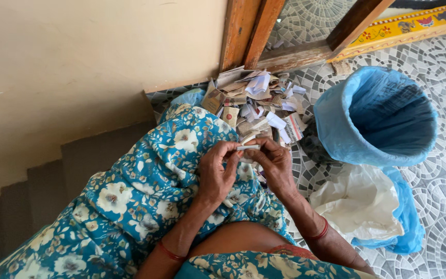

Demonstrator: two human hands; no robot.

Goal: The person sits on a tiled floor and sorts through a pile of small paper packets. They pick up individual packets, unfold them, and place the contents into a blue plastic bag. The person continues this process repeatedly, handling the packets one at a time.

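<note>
Both of my hands meet over my lap and pinch a small white paper strip (248, 148) between their fingertips. My left hand (216, 173) grips its left end, my right hand (274, 163) its right end. Just beyond the strip lies a heap of torn paper and card scraps (256, 101) on the tiled floor. My lap is covered by blue cloth with white flowers (145, 191).
A bin lined with a blue plastic bag (378, 119) stands to the right of the heap. A white plastic bag (360, 204) lies in front of it. Wooden frame legs (249, 31) rise behind the heap. A beige wall and grey steps (42, 181) are at left.
</note>
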